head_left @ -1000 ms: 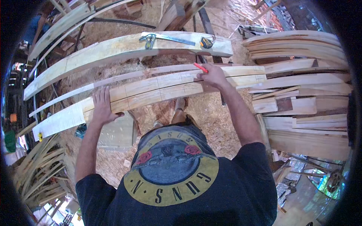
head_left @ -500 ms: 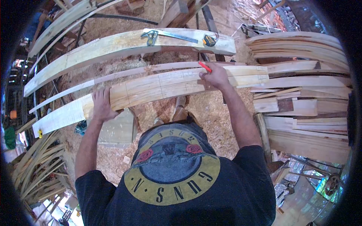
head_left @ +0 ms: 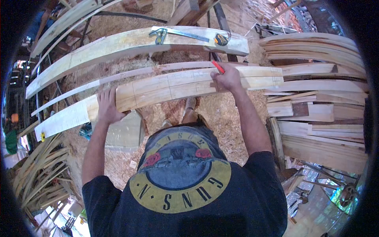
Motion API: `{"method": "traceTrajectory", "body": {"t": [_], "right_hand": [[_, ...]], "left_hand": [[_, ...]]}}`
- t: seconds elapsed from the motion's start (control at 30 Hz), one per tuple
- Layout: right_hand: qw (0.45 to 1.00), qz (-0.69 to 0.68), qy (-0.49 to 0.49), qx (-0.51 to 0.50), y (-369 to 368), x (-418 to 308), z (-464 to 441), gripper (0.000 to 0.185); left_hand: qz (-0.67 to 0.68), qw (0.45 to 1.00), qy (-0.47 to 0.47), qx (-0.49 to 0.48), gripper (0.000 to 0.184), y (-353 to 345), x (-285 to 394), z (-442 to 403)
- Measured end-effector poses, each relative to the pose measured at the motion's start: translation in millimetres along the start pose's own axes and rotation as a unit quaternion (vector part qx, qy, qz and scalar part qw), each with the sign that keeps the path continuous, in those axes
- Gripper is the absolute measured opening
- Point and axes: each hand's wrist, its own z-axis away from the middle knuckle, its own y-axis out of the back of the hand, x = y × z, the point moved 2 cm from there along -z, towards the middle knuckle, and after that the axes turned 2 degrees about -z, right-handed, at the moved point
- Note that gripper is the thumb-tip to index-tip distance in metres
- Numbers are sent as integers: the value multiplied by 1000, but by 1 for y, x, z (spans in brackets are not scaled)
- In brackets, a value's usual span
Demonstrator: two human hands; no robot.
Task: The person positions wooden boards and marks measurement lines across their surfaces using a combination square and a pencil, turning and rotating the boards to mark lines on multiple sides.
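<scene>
A long, curved pale wooden plank (head_left: 154, 87) lies crosswise in front of me, with dark lines drawn along and across its face. My left hand (head_left: 107, 106) lies flat on its left part, fingers stretched over the top and thumb pointing right near the close edge. Toward the plank's right end, my right hand (head_left: 229, 78) is closed around a red pencil (head_left: 218, 67), whose upper end sticks out past the fingers. The pencil's tip is hidden under the hand. A small brown piece (head_left: 216, 85) shows below these fingers; I cannot tell what it is.
Beyond lies a thicker curved beam (head_left: 98, 49) carrying a combination square (head_left: 160, 36) and a tape measure (head_left: 221, 39). A thin curved strip (head_left: 130, 74) runs between. Stacked boards (head_left: 316, 130) stand at right, thin offcuts (head_left: 37, 170) at lower left. Shavings cover the floor.
My right hand has shifted slightly right and up along the plank with the red pencil, which now stands a little steeper. The left hand keeps its place on the plank.
</scene>
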Motion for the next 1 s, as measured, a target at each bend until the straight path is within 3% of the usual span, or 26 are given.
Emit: {"method": "traceTrajectory", "body": {"t": [0.07, 0.17, 0.23, 0.3, 0.4, 0.43, 0.47, 0.53, 0.63, 0.77, 0.87, 0.93, 1.0], "right_hand": [[997, -59, 10, 54, -5, 15, 1, 42], [958, -151, 32, 243, 10, 49, 6, 33], [923, -228, -24, 308, 32, 101, 17, 28], [884, -281, -143, 345, 67, 140, 39, 26], [836, -294, -199, 418, 109, 196, 68, 24], [823, -304, -222, 424, 120, 213, 77, 23], [810, -315, -245, 430, 130, 230, 87, 22], [791, -318, -289, 436, 141, 256, 98, 23], [805, -301, -321, 399, 146, 291, 99, 24], [835, -183, -364, 370, 154, 288, 86, 33], [844, -174, -350, 367, 152, 314, 74, 36], [851, -134, -356, 362, 149, 362, 63, 36], [841, -168, -363, 363, 169, 307, 59, 37]], "left_hand": [[-5, 1000, 1, -3, 119, 0, 0, 2], [-10, 1000, 14, 1, 121, 3, 0, 2], [-3, 999, 40, 0, 121, 8, 4, 8], [-16, 997, 71, 14, 115, 15, -3, 21], [1, 989, 127, 77, 102, 10, -33, 56], [18, 977, 148, 151, 92, -9, -58, 75], [134, 952, 232, 150, 85, 3, -54, 71], [307, 827, 406, 240, 78, -48, -101, 102], [419, 757, 459, 201, 77, -64, -124, 110], [329, 787, 489, 183, 77, -49, -104, 100], [279, 802, 495, 185, 75, -56, -125, 107], [340, 779, 496, 177, 75, -52, -119, 103], [361, 761, 513, 166, 72, -47, -112, 100]]}}
